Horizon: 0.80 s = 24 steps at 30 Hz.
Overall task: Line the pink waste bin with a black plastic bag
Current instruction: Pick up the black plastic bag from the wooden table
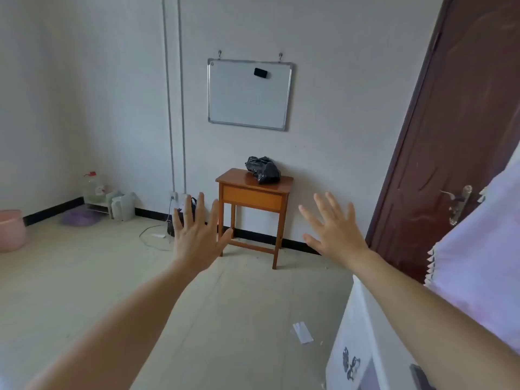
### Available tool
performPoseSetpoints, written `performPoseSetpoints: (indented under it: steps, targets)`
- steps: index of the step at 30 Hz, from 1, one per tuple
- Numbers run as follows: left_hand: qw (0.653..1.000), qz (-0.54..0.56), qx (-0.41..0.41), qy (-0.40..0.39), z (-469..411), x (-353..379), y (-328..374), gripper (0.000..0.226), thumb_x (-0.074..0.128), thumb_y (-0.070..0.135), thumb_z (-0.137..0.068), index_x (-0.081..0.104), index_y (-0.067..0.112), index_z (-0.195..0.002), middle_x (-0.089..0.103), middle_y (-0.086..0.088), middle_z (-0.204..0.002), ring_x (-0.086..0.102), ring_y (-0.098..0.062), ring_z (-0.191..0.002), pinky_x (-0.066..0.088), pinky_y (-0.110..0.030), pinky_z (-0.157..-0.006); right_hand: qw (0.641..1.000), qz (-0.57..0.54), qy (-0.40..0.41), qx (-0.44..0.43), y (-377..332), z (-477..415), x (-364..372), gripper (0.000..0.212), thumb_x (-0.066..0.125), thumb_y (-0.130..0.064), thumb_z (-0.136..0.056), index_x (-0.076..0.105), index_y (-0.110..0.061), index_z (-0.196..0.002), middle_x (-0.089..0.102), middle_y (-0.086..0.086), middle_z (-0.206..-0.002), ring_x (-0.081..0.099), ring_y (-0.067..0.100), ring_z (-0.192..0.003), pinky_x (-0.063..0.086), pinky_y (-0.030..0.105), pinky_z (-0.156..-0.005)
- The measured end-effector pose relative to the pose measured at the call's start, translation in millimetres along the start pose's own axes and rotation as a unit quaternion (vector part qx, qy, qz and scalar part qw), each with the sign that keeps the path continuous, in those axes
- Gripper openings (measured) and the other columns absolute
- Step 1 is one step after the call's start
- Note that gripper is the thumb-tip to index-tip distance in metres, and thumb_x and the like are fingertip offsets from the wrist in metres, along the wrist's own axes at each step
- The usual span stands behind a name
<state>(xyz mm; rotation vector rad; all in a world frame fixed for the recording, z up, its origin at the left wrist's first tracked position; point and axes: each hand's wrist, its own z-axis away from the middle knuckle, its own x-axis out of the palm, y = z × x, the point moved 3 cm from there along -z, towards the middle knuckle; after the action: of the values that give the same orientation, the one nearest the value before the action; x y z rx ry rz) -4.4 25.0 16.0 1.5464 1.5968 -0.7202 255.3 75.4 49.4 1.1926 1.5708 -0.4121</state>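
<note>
A crumpled black plastic bag (263,169) lies on top of a small wooden table (253,197) against the far wall. The pink waste bin (11,229) stands on the floor at the far left edge, partly cut off by the frame. My left hand (197,235) and my right hand (334,229) are stretched out in front of me, backs up, fingers spread, holding nothing. Both hands hover in the air well short of the table, one on each side of it in the view.
A whiteboard (249,94) hangs above the table. A dark brown door (455,136) stands at the right, with a white cabinet (363,347) under a cloth near me. Bottles, a purple basin (80,218) and a cable (154,235) lie along the left wall. A scrap of paper (302,332) is on the floor.
</note>
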Motion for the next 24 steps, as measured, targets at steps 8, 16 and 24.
performPoseSetpoints:
  steps: [8, 16, 24]
  targets:
    - [0.998, -0.037, -0.019, 0.042, -79, 27, 29, 0.072, 0.028, 0.056, -0.088, 0.006, 0.017, -0.145, -0.002, -0.016, -0.156, -0.01, -0.037, -0.142, -0.002, -0.057, -0.112, 0.999, 0.026, 0.032, -0.021, 60, -75, 24, 0.061, 0.031, -0.05, -0.093, 0.009, -0.026, -0.144, 0.005, 0.015, -0.156, 0.0, 0.035, -0.143, 0.011, 0.066, -0.109]
    - [0.995, -0.069, 0.06, 0.027, -158, 90, 61, 0.075, 0.023, 0.06, -0.087, 0.001, 0.018, -0.144, -0.002, -0.015, -0.156, -0.014, -0.036, -0.141, -0.011, -0.053, -0.109, 0.998, 0.046, 0.006, -0.052, 94, -132, 82, 0.059, 0.031, -0.048, -0.093, 0.009, -0.027, -0.144, 0.007, 0.015, -0.156, 0.001, 0.035, -0.144, 0.012, 0.066, -0.109]
    - [0.997, -0.003, 0.068, 0.038, -260, 151, 86, 0.074, 0.034, 0.055, -0.087, 0.007, 0.016, -0.144, 0.005, -0.018, -0.155, -0.006, -0.04, -0.141, 0.0, -0.057, -0.112, 0.998, 0.054, -0.004, 0.016, 170, -194, 119, 0.059, 0.025, -0.047, -0.094, 0.002, -0.028, -0.145, 0.005, 0.014, -0.157, -0.002, 0.031, -0.144, 0.006, 0.057, -0.114]
